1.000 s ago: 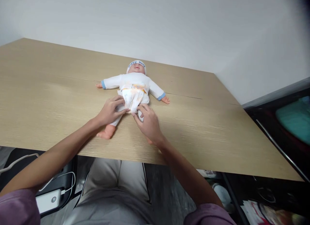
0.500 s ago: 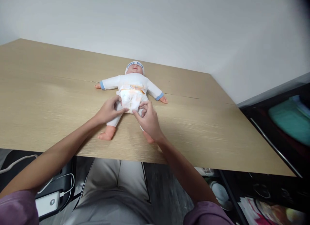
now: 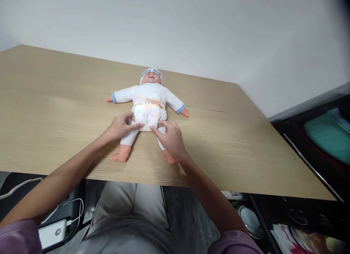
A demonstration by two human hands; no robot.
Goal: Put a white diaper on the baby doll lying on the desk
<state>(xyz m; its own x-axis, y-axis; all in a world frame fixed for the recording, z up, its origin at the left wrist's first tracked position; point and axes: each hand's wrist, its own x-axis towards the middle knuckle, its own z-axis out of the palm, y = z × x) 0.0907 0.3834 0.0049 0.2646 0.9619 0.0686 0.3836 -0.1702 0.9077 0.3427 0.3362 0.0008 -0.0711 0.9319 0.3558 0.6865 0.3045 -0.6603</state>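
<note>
Pale walls [image 3: 175, 31] rose behind a wood-grain desk [image 3: 68, 122], on which a doll [image 3: 149, 90] lay on its back, head toward the wall and feet toward the person. It had a white top with blue cuffs, white leggings and a white cap [image 3: 151, 72] lettered in blue. Over the leggings, at its hips and between its legs, sat a white diaper [image 3: 146, 115] with orange marks near the waist.

Left hand [image 3: 121, 126] and right hand [image 3: 170, 137] were at opposite sides of the diaper's lower part. On each, the grip was partly closed, fingers curled, with the thumb tip at the lower edge and the forefinger at the leg opening; whether either pinched the material could not be told.

Below the desk's near edge, on the person's left, a white device [image 3: 51, 234] with a round button lay on a black surface, a white cable [image 3: 82, 206] attached. Over on the far right was a blurred teal item [image 3: 328, 133], with a round whitish object [image 3: 249, 217] lower down.
</note>
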